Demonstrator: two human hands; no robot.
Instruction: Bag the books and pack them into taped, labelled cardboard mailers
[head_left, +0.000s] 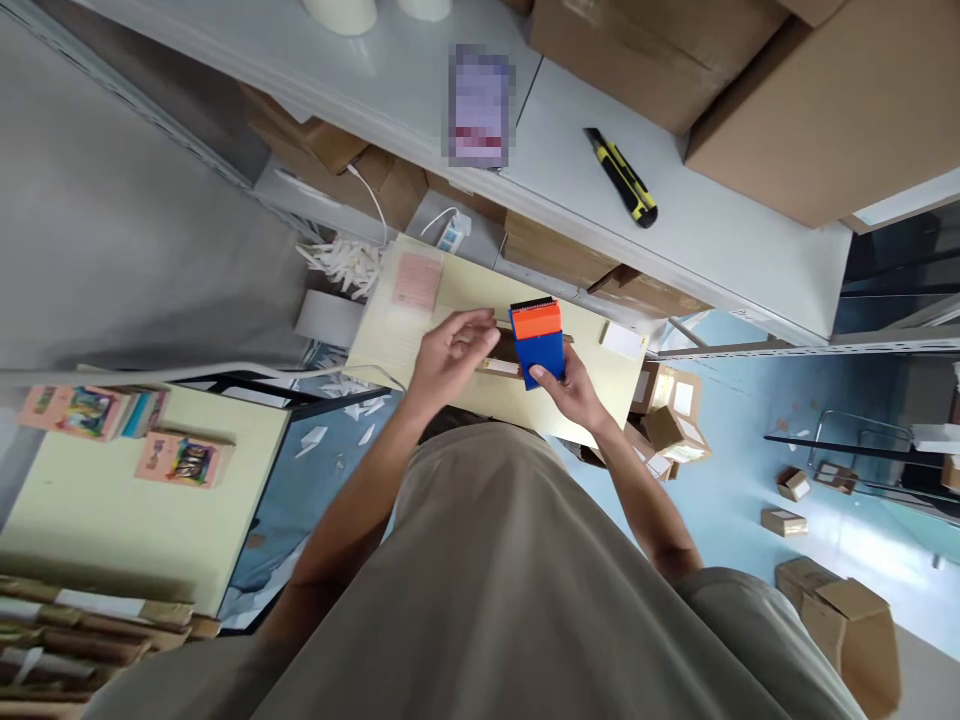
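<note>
My right hand (pixel 579 388) grips a small blue-and-orange pad-like block (pixel 541 355) by its lower right corner, thumb on the front. Its black top edge looks ridged, perhaps a spiral binding. Just left of it my left hand (pixel 454 358) is raised with fingers slightly bent and thumb apart, nothing visible in it. Both hands are over a pale yellow table (pixel 585 405). Partly hidden behind them, a brown cardboard piece or box (pixel 504 345) lies on the table. A pink printed sheet (pixel 417 281) is at the table's far left and a white paper (pixel 622 339) at the right.
A grey shelf (pixel 555 190) crosses above the table, bearing a yellow-black box cutter (pixel 622 178), a blurred phone-like item (pixel 480 108) and large cardboard boxes (pixel 832 110). A power strip (pixel 452 233) sits behind the table. Books (pixel 186 458) lie on a left table; a cable (pixel 225 372) runs across.
</note>
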